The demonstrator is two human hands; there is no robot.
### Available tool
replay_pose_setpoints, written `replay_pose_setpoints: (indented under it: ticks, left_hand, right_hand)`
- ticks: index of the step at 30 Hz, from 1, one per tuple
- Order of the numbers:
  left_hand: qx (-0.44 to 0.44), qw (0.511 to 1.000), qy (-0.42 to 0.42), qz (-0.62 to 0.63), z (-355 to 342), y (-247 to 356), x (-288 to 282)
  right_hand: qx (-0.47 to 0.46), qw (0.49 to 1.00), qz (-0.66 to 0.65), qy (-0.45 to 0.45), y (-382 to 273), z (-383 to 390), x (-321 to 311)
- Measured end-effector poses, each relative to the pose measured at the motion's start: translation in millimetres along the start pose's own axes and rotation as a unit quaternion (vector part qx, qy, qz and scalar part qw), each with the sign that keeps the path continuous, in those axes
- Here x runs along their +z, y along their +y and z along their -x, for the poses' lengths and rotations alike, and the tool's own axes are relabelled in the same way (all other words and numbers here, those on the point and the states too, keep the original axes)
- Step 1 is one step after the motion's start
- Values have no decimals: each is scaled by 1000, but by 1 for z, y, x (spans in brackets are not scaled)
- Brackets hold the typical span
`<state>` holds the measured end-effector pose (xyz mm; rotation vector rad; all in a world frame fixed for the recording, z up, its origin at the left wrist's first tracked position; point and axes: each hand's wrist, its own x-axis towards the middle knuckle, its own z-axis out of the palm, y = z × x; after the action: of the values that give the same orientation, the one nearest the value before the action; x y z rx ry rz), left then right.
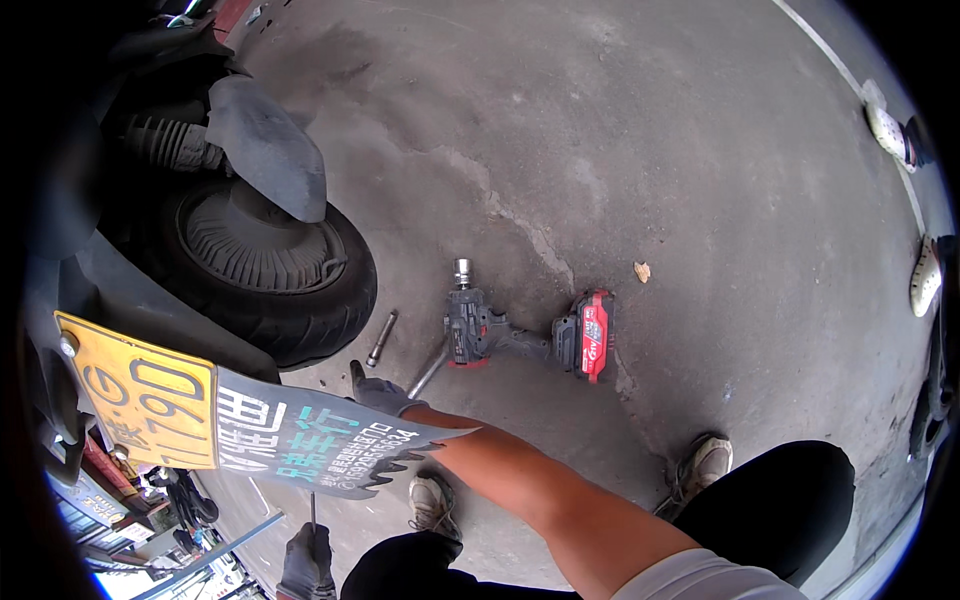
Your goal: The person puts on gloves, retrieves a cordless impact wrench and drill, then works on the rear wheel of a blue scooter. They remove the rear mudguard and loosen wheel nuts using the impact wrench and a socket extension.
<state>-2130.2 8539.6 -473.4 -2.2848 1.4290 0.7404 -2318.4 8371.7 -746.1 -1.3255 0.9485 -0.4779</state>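
Note:
My right hand, in a grey glove, reaches leftward from the lower right, behind the dark mud flap under a yellow licence plate. One finger is stretched out; the flap hides the others. Close by lie a short socket extension bar and a silver metal bar, whose lower end passes behind my hand. At the bottom, my gloved left hand is closed around a thin dark rod that points upward. A black rear wheel with a ribbed hub stands at the left.
A cordless impact wrench with a silver socket and red-and-black battery lies on the concrete. Beyond it is a dry leaf. Another person's pale clogs show at the far right. My shoes are near the bottom.

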Motion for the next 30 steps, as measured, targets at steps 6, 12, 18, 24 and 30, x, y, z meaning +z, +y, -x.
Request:
replay_pose_setpoints:
  ticks: [6,12,18,24,30]
  left_hand:
    - [244,959,-144,12,63,187,-30]
    - [324,875,-154,325,51,349,-11]
    - [165,636,-143,740,15,453,-40]
    - [127,294,-228,919,-49,494,-83]
    - [225,265,-210,914,-112,560,-95]
  right_hand:
    - [-19,872,324,-367,-4,102,-175]
    - [-34,803,359,-475,-94,187,-337]
    - [-247,812,429,-308,-214,248,-417]
    - [-72,946,294,-115,-280,241,-475]
    - [-13,995,56,86,-234,208,-534]
